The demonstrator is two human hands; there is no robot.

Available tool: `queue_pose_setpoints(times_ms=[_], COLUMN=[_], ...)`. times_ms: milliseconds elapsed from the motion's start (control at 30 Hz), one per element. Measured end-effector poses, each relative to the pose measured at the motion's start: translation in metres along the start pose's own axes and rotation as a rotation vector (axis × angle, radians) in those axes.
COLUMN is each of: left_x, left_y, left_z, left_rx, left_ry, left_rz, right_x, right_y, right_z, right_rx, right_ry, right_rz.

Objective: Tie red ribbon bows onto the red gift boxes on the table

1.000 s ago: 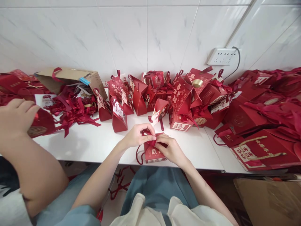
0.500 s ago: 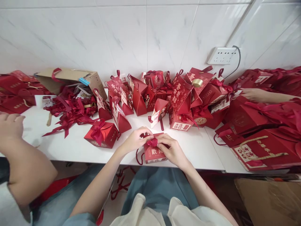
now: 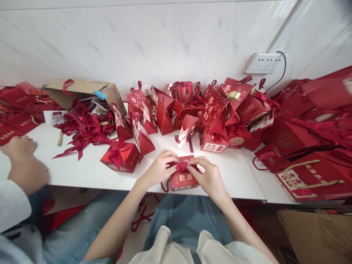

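Observation:
A small red gift box (image 3: 184, 179) with gold characters stands at the front edge of the white table (image 3: 88, 170). My left hand (image 3: 159, 168) and my right hand (image 3: 207, 176) meet on top of it, fingers pinched on the red ribbon knot (image 3: 181, 167). A loose ribbon end hangs off the box's left side over the table edge. A finished red box with a ribbon bow (image 3: 121, 156) lies to the left of my hands.
Several red gift bags and boxes (image 3: 211, 110) crowd the back of the table, with a heap of loose red ribbons (image 3: 82, 130) and a cardboard box (image 3: 82, 90) at the left. Larger red bags (image 3: 310, 176) lie at the right. Another person's hand (image 3: 20, 146) rests at the far left.
The person at the left set a bowed red box on the table and drew the hand back. Another hand that showed at the right is gone. My fingers tightened the ribbon knot.

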State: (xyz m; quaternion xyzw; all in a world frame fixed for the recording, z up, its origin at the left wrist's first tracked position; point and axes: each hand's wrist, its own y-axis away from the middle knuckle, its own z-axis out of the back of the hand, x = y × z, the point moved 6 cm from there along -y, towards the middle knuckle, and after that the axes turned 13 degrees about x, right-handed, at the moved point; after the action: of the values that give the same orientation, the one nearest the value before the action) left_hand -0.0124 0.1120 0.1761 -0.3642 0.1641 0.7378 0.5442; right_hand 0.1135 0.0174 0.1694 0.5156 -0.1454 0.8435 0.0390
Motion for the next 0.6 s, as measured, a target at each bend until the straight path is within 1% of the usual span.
queue_pose_setpoints(times_ms=[133,233,433,600], left_x=[-0.011,-0.014,0.001,0.003], left_y=[0.002,0.003,0.001,-0.002], left_z=[-0.002,-0.004,-0.015,-0.021], left_rx=[0.067,0.076,-0.008,0.042], left_ry=[-0.043,-0.043,0.022,0.208], left_rz=[-0.062,-0.056,0.047,0.064], right_x=[-0.004,-0.006,-0.006,-0.009], right_y=[-0.001,-0.001,-0.004,-0.008], right_z=[-0.001,-0.004,-0.003,-0.004], right_rx=[-0.001,0.014,0.029,0.024], right_ry=[-0.024,-0.043,-0.066,-0.043], right_rz=[-0.055,-0.069,-0.053,-0.032])
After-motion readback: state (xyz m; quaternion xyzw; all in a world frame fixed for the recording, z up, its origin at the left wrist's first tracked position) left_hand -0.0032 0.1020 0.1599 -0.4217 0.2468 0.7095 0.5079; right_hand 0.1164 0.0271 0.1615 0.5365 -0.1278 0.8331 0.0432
